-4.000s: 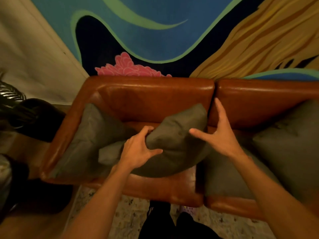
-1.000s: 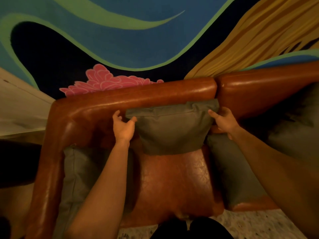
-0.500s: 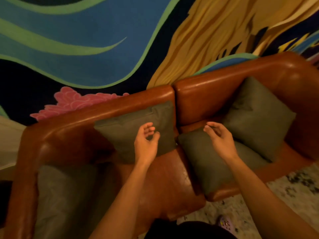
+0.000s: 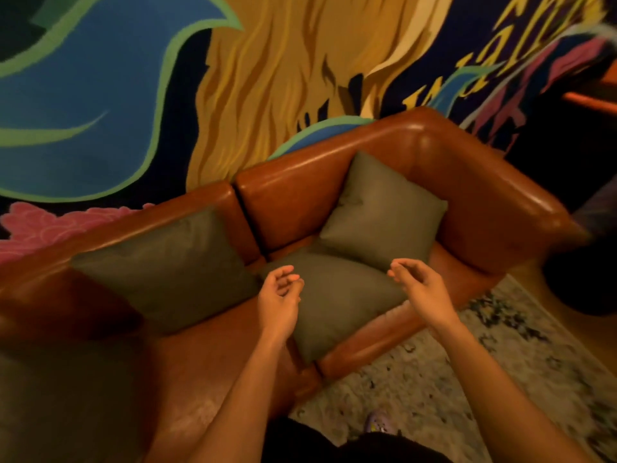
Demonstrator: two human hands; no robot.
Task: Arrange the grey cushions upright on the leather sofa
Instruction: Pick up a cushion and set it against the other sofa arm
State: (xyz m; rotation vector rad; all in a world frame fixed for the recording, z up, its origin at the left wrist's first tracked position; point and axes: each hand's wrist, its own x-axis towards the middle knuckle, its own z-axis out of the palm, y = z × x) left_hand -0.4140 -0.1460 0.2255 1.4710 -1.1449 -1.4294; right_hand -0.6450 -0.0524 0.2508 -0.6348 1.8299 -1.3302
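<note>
The brown leather sofa (image 4: 300, 185) runs across the view. One grey cushion (image 4: 167, 265) stands upright against the left backrest. A second grey cushion (image 4: 337, 302) lies flat on the right seat. A third grey cushion (image 4: 384, 215) leans in the right corner. Part of another grey cushion (image 4: 56, 402) shows at the bottom left. My left hand (image 4: 280, 299) hovers over the flat cushion's left edge, fingers loosely curled, holding nothing. My right hand (image 4: 420, 289) hovers over its right edge, also empty, fingers apart.
A painted mural wall (image 4: 267, 78) rises behind the sofa. A speckled rug (image 4: 467, 379) covers the floor at the right, with my shoe (image 4: 377, 422) on it. Dark furniture (image 4: 584, 195) stands beyond the right armrest.
Both hands let go of the upright cushion and moved right, over the flat cushion on the right seat. My view swung to the right along the sofa.
</note>
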